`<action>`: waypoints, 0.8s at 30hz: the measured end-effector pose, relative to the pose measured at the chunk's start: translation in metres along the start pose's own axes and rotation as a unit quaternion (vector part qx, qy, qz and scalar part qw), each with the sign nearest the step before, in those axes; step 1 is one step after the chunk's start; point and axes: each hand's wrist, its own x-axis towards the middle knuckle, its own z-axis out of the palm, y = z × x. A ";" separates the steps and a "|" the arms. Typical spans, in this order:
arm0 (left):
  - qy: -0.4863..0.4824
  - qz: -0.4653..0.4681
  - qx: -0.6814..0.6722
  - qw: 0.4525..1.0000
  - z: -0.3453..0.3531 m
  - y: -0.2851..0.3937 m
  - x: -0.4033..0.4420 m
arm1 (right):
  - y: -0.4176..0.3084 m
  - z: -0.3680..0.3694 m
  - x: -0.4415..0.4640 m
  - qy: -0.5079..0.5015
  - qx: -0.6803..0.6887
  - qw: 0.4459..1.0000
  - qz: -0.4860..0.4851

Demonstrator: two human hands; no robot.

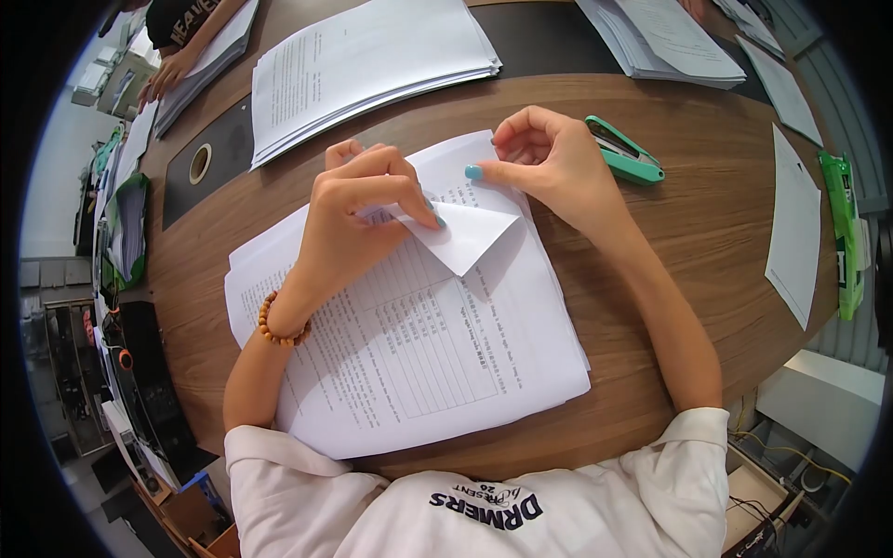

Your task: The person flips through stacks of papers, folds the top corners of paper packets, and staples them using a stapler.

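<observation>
My left hand (pixel 358 205) is closed in a pinch on a sheet of paper (pixel 470 232), whose white back is turned up in a triangular flap. Beneath it lies a thick stack of printed paper (pixel 409 372) with text and a ruled table. At the stack's far right corner is my right hand (pixel 549 163), its thumb stretched over the paper and its other fingers curled, with a gap between thumb and forefinger. A green stapler (pixel 628 153) lies on the table just beyond my right hand.
Another tall paper stack (pixel 372 70) sits across the brown table (pixel 716 232), with a further stack (pixel 665 37) at far right. One sheet (pixel 795 232) and a green packet (pixel 842 237) lie along the right edge. At upper left, a co-worker's hand (pixel 172 70) rests by papers.
</observation>
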 end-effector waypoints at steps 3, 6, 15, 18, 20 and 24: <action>-0.004 -0.004 0.002 1.000 -0.001 0.003 0.000 | -0.008 0.000 -0.003 0.023 0.023 0.999 0.002; -0.001 -0.003 0.004 1.000 -0.002 0.003 0.001 | -0.012 -0.001 -0.004 0.030 0.023 0.999 -0.035; 0.061 0.022 0.001 0.998 0.000 0.004 0.003 | -0.025 0.005 -0.020 0.081 -0.156 0.967 -0.182; 0.073 0.035 0.009 0.997 0.000 0.004 0.003 | -0.017 0.012 -0.021 0.131 -0.193 0.926 -0.297; 0.072 0.032 0.013 0.997 0.000 0.004 0.002 | -0.016 0.014 -0.023 0.176 -0.287 0.876 -0.346; 0.042 0.007 -0.016 0.999 -0.001 0.003 0.001 | -0.016 0.010 -0.022 0.151 -0.279 0.873 -0.372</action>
